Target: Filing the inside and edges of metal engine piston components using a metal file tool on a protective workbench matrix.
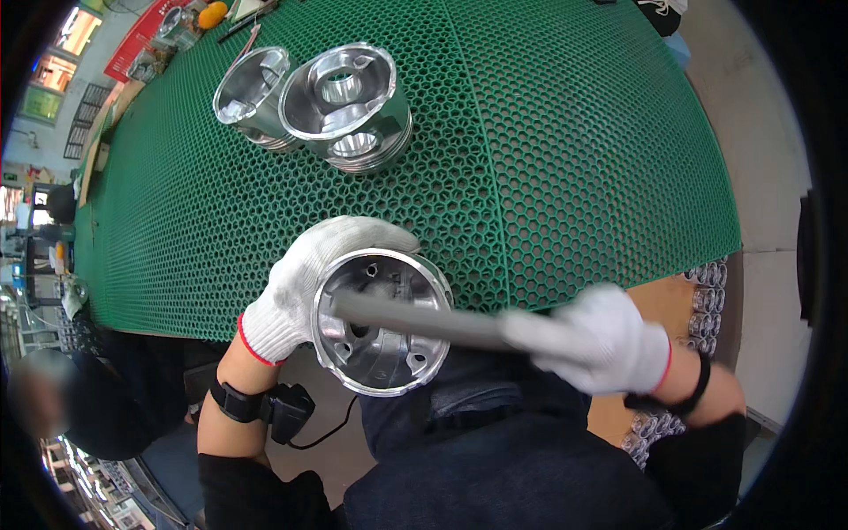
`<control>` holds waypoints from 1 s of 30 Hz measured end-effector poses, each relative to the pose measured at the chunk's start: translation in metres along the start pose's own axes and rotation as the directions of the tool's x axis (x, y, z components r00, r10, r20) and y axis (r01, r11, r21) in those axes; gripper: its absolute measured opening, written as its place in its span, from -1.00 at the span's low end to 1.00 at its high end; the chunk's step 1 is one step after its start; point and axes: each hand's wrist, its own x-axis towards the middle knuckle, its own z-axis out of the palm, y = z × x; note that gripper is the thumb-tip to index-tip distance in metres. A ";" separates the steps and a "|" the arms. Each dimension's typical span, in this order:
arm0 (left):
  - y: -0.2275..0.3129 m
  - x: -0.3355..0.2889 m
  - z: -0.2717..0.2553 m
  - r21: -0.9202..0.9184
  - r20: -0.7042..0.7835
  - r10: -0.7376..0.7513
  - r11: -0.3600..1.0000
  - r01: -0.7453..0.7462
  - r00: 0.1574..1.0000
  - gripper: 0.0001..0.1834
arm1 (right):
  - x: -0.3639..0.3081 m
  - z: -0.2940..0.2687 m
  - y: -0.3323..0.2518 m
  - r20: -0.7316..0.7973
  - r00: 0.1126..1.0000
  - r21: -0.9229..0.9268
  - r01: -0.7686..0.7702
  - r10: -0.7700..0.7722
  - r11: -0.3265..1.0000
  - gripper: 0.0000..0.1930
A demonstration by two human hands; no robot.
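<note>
My left hand (322, 265), in a white knit glove, is closed round the far left side of a metal piston (393, 358). The piston's hollow end faces up, with its rim and inner bosses in sight, at the near edge of the green mat. A long, flat grey file (428, 324), smeared by motion, reaches across the piston's opening. Its right end is gripped by my gloved right hand (609, 340); its left end lies over the piston's inside, and whether it touches metal cannot be made out.
Two more pistons, one larger-looking (349, 110) and one behind it (252, 97), stand on the green honeycomb mat (583, 159). A red basket (146, 40), a jar (177, 31) and an orange fruit (213, 15) are far left. Several metal parts (705, 305) line the right side. Another person (124, 397) sits left.
</note>
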 end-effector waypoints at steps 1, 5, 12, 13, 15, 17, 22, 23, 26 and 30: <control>0.002 0.000 0.002 -0.024 -0.011 -0.007 1.000 0.007 1.000 -0.50 | -0.030 0.000 0.000 0.044 0.999 0.018 -0.001 0.001 1.000 -0.38; 0.009 0.003 -0.002 -0.108 0.025 0.018 0.994 -0.015 1.000 -0.50 | -0.001 0.008 -0.006 -0.074 0.997 -0.105 -0.009 0.002 0.994 -0.42; 0.001 -0.021 0.009 0.048 -0.387 0.090 0.996 -0.078 0.917 -0.42 | 0.034 0.018 0.026 -0.282 0.949 0.408 -0.013 0.139 0.913 -0.48; -0.008 -0.031 0.005 0.194 -0.435 0.160 0.978 -0.081 0.886 -0.24 | 0.017 0.028 0.035 -0.357 0.916 0.486 0.017 0.181 0.874 -0.47; 0.000 -0.036 0.032 -0.207 -0.776 -0.098 0.973 -0.104 0.623 -0.05 | 0.010 0.028 0.028 -0.328 0.918 0.518 -0.022 0.222 0.855 -0.47; 0.027 -0.034 0.057 -0.489 -0.774 -0.347 0.859 -0.152 0.529 0.15 | 0.004 0.020 0.019 -0.261 0.909 0.559 -0.131 0.324 0.818 -0.47; 0.011 -0.035 0.056 -0.338 -0.598 -0.082 0.928 -0.158 0.797 0.28 | 0.008 0.002 0.016 -0.130 0.902 0.562 -0.274 0.411 0.780 -0.47; 0.011 -0.036 0.055 -0.310 -0.552 -0.167 0.951 -0.015 0.817 0.27 | 0.007 -0.002 0.016 -0.108 0.914 0.540 -0.277 0.392 0.795 -0.47; 0.013 -0.051 0.061 -0.118 -0.642 -0.109 0.992 0.042 0.759 -0.13 | 0.023 -0.011 0.014 -0.145 0.950 0.504 -0.170 0.276 0.847 -0.47; 0.008 -0.047 0.044 -0.452 -0.569 -0.363 0.887 0.088 0.738 -0.36 | 0.067 -0.022 -0.004 -0.097 0.979 0.208 -0.155 0.178 0.966 -0.43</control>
